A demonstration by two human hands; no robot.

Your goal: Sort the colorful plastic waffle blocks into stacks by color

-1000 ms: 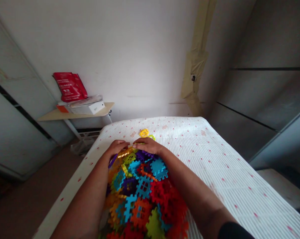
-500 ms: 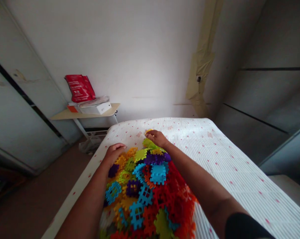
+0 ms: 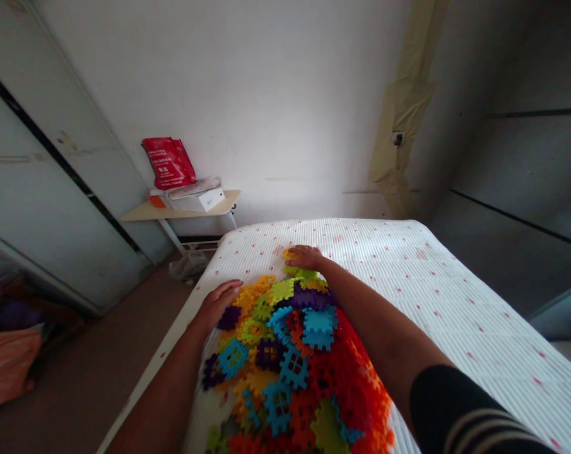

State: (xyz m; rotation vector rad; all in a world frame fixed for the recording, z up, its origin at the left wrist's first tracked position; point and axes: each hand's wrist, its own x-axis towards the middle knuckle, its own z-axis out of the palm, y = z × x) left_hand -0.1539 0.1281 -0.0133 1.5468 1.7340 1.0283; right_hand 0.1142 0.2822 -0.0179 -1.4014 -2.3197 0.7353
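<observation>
A heap of interlocking plastic building blocks, square with notched edges, covers the bed in front of me in orange, lime, purple, blue and red. At its far end my right hand lies with fingers stretched over a yellow block and lime blocks. My left hand is at the heap's left edge, fingers extended, beside orange blocks and a purple block. Nothing shows in it.
The bed has a white ribbed sheet with red dots. Back left, a small table bears a white box and a red bag. A taped wall socket is at the back right.
My right hand has gone from a pinch near the yellow block to lying flatter over the blocks. My left hand stays by the left edge, its fingers straighter. The view has shifted.
</observation>
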